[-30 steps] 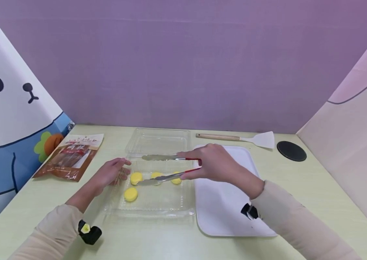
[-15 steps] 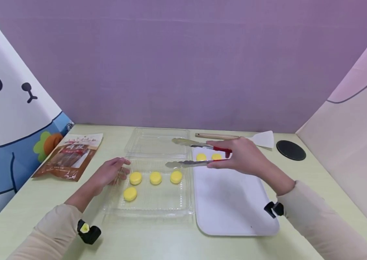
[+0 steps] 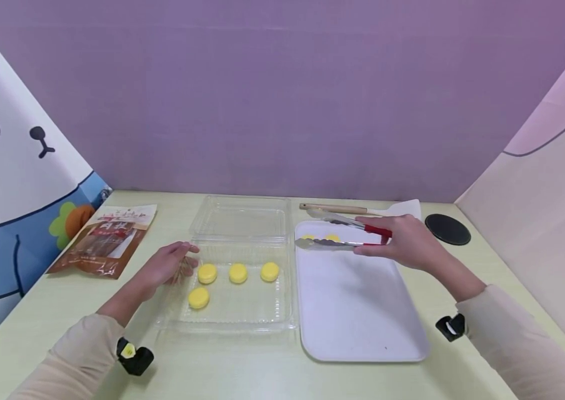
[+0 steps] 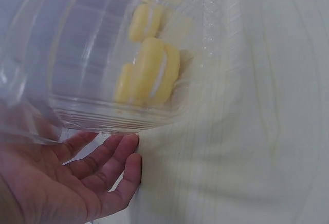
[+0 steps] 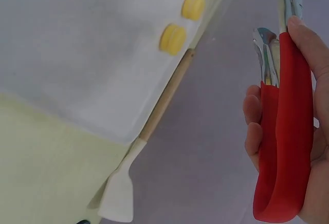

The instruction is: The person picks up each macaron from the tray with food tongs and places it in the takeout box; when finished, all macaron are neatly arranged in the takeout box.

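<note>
No text was legible. The printed pouch (image 3: 99,247), near the left edge of the worktop (image 3: 232,369) toward its far left corner, bore reddish script on its pale top band (image 3: 129,213) and larger characters below; both were too blurred to read.

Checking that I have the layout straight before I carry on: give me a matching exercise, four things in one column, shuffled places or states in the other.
Things:
1. Red-handled metal tongs
2. Clear plastic container
3. White rectangular tray
4. Flat round black disc

Places and states:
A. Bears two round yellow macarons near its far edge
B. Lies to the right of the white spatula with a wooden handle
C. Held in the right hand
D. Open, with four round yellow macarons inside

Right pairs: 1-C, 2-D, 3-A, 4-B
</note>
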Motion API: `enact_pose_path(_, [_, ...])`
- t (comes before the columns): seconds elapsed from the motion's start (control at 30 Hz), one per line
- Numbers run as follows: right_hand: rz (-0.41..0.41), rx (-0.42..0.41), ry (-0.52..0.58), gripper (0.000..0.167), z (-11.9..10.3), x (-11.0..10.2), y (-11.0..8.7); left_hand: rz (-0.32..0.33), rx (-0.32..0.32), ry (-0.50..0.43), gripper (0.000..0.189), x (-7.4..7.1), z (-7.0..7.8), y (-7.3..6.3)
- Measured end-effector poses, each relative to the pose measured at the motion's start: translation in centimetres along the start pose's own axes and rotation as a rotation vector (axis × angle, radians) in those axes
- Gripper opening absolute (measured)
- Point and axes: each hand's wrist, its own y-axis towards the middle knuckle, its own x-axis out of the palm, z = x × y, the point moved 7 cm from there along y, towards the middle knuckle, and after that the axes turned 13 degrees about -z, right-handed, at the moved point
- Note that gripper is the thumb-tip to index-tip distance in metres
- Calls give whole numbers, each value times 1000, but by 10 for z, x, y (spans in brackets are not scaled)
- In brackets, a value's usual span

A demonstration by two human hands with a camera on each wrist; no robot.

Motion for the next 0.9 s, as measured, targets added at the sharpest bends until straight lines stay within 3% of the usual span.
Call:
enact_pose_path(0.43, [-44, 83, 25, 64, 39, 12, -10, -6, -20, -6, 54, 0, 0, 0])
enact_pose_path(0.9, [-69, 117, 55, 65, 64, 36, -5, 8, -19, -1, 55, 0, -3, 2])
